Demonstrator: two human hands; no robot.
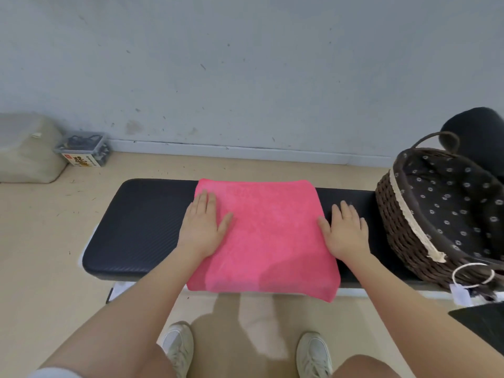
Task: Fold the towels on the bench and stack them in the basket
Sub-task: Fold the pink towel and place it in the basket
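A pink towel (268, 236), folded into a rough square, lies across the middle of the black padded bench (136, 227), its near edge hanging slightly over the front. My left hand (203, 227) presses flat on the towel's left edge with fingers straight. My right hand (345, 231) lies flat at the towel's right edge, thumb on the cloth and fingers partly on the bench. A dark wicker basket (401, 222) with a dotted fabric lining and a cream trim stands on the right end of the bench; no towel shows inside it.
A pale wall runs close behind the bench. On the floor at far left sit a beige bag (27, 148) and a clear plastic box (83, 148). A black rounded object (474, 129) is behind the basket. My shoes (178, 347) are below the bench's front edge.
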